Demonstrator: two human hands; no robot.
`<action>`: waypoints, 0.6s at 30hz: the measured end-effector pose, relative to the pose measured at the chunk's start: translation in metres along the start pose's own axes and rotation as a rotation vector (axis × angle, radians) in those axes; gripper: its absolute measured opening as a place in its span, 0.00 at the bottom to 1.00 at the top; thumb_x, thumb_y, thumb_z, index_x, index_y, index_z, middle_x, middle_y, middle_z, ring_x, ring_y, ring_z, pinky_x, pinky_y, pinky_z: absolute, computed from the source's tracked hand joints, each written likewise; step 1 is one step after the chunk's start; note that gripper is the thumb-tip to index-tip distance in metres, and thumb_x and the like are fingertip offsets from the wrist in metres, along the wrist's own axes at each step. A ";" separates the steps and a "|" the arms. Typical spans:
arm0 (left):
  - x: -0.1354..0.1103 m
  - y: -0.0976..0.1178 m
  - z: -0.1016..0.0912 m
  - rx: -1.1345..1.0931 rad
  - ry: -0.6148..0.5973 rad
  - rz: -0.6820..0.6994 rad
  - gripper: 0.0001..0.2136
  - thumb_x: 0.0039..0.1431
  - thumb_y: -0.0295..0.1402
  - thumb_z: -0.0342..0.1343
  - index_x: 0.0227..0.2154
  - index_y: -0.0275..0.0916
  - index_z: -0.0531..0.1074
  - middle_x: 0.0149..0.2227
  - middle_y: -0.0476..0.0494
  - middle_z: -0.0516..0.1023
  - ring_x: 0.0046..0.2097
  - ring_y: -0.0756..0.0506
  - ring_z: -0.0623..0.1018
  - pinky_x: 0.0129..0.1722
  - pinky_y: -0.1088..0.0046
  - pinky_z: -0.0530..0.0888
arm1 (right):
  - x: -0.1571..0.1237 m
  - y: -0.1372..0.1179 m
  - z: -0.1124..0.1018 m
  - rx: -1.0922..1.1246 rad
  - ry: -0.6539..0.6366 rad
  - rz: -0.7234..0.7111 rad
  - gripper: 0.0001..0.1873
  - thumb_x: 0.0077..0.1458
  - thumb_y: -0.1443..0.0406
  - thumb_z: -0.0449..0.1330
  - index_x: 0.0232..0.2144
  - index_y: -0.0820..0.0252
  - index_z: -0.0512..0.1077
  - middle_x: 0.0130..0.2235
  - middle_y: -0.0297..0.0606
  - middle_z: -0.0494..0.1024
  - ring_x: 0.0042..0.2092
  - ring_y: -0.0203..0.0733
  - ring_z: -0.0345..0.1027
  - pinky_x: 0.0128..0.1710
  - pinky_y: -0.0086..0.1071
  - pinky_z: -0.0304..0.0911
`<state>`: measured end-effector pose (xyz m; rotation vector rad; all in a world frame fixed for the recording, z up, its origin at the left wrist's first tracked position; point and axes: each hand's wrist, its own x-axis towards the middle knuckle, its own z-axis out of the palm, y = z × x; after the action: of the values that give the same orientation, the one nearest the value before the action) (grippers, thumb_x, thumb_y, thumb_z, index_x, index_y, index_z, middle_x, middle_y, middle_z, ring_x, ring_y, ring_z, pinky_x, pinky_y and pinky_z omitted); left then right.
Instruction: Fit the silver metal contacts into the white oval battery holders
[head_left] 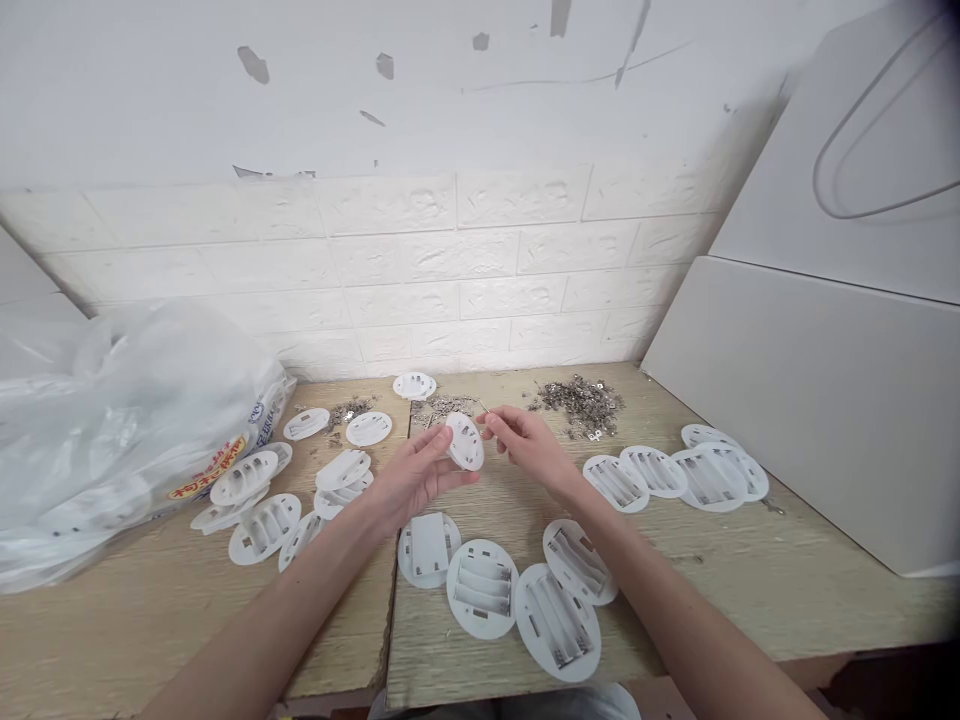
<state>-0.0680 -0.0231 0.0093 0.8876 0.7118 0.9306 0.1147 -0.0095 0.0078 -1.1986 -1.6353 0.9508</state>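
Observation:
My left hand (409, 480) grips a white round plastic battery holder (466, 446) by its edge, tilted up above the table. Close to its right side, my right hand (531, 442) is closed in a pinch. A thin, shiny sliver (484, 406) shows at those fingertips, too small to name. Behind the hands lies a spread of small metal pieces (442, 408), with a larger heap of metal contacts (582, 402) to the right. Below the hands, a battery holder (483, 590) with long slots lies flat among others like it.
A large clear plastic bag (150, 400) stands at the left, with several white battery holders (264, 528) beside it. More holders (709, 478) overlap at the right near a grey-white panel (810, 400). A white brick-pattern wall (420, 270) closes off the wooden table's (675, 590) back.

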 end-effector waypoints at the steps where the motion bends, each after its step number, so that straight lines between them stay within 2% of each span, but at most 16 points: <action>1: 0.001 0.001 0.000 -0.010 0.027 0.011 0.14 0.59 0.36 0.57 0.43 0.32 0.74 0.47 0.35 0.77 0.42 0.45 0.78 0.42 0.68 0.79 | 0.000 0.000 -0.001 -0.085 0.025 -0.040 0.16 0.59 0.58 0.51 0.33 0.62 0.74 0.29 0.35 0.74 0.27 0.33 0.61 0.28 0.29 0.56; 5: 0.001 0.003 -0.001 -0.042 0.096 0.039 0.13 0.59 0.37 0.57 0.42 0.33 0.74 0.49 0.34 0.76 0.46 0.43 0.78 0.46 0.66 0.78 | 0.000 -0.001 -0.006 -0.312 0.007 -0.119 0.14 0.58 0.62 0.52 0.30 0.61 0.76 0.26 0.34 0.75 0.26 0.35 0.61 0.29 0.29 0.55; 9: 0.001 0.003 -0.001 -0.031 0.082 0.048 0.13 0.59 0.38 0.57 0.41 0.32 0.74 0.47 0.35 0.77 0.46 0.44 0.78 0.50 0.64 0.76 | -0.002 -0.001 -0.005 -0.384 -0.018 -0.148 0.13 0.57 0.63 0.54 0.31 0.59 0.78 0.27 0.34 0.78 0.27 0.36 0.64 0.29 0.29 0.56; 18: 0.004 -0.002 -0.005 0.008 0.054 0.072 0.13 0.58 0.38 0.58 0.39 0.32 0.75 0.44 0.35 0.78 0.44 0.44 0.78 0.51 0.63 0.75 | -0.004 0.000 -0.001 -0.552 0.024 -0.204 0.12 0.58 0.64 0.55 0.32 0.57 0.79 0.32 0.37 0.79 0.30 0.38 0.67 0.30 0.30 0.55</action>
<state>-0.0697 -0.0188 0.0053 0.9032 0.7339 1.0191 0.1166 -0.0130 0.0076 -1.3535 -2.0279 0.3584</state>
